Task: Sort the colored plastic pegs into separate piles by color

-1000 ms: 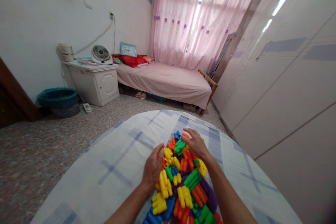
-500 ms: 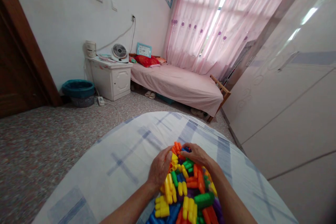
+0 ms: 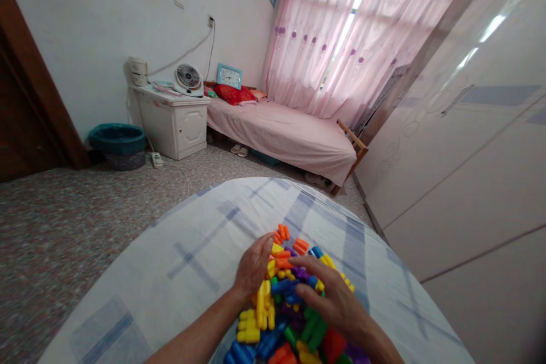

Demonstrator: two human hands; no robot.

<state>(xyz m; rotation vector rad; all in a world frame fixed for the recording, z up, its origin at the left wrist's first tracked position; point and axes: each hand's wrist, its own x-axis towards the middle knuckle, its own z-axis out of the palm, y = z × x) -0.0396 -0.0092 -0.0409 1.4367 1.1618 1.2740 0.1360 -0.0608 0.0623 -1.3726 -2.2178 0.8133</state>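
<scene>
The right hand (image 3: 336, 296) has a wide grip, thumb and fingers parted over the blocks (image 3: 284, 289) heaped on the desk (image 3: 200, 278). The left hand (image 3: 255, 266) cups their left side, seemingly holding none. The work looks little advanced: colours lie loosely mixed. There is room left and right; the far edge lies beyond.

colourful plastic pieces (image 3: 265, 306) on tablecloth (image 3: 205, 233)
</scene>
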